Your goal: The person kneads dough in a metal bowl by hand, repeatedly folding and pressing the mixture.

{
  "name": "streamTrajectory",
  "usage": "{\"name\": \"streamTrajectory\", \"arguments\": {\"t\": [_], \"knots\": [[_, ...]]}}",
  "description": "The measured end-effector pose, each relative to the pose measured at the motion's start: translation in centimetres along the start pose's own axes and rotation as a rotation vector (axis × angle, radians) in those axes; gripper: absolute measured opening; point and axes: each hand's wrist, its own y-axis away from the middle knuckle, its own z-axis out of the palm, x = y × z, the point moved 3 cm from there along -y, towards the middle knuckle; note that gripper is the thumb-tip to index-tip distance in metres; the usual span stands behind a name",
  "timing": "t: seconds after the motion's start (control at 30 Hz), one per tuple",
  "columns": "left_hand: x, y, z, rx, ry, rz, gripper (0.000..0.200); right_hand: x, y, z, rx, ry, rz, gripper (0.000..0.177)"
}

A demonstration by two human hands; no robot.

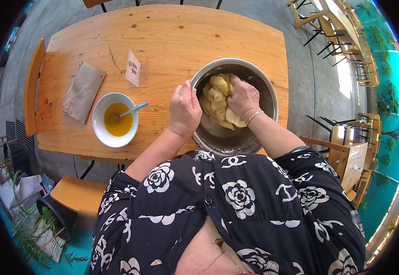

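Note:
A large metal bowl [269, 87] stands near the right end of the wooden table. Inside it lies a lump of yellowish, folded dough [216, 98]. My right hand [244, 97] is pressed into the right side of the dough, its fingers curled in and partly hidden by it. My left hand [185, 110] grips the bowl's left rim, thumb towards the inside. To the left of that hand, a white bowl [97, 121] holds a yellow-orange liquid [117, 126]. A light blue spoon [135, 108] rests in the liquid, its handle over the bowl's right edge.
On the wooden table [176, 48] are a folded brown paper [84, 91] and a clear stand with a printed card [133, 68]. A chair back [34, 87] stands against the left end. More tables and chairs are at the right, and plants [43, 224] are at lower left.

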Motion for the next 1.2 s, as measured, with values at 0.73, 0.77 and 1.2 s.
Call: {"name": "streamTrajectory", "arguments": {"t": [0.73, 0.77, 1.2], "knots": [[-0.9, -0.2, 0.0, -0.040, -0.103, -0.109, 0.018, -1.9, 8.9, -10.6, 0.282, -0.532, -0.054, 0.018], [-0.8, -0.2, 0.2, -0.050, -0.106, -0.115, 0.017, -2.6, 9.5, -9.8, 0.242, -0.367, -0.134, 0.019], [-1.0, -0.1, 0.3, 0.040, -0.036, -0.050, 0.017, 5.2, 5.3, -5.1, -0.221, -0.140, 0.220, 0.052]]}}
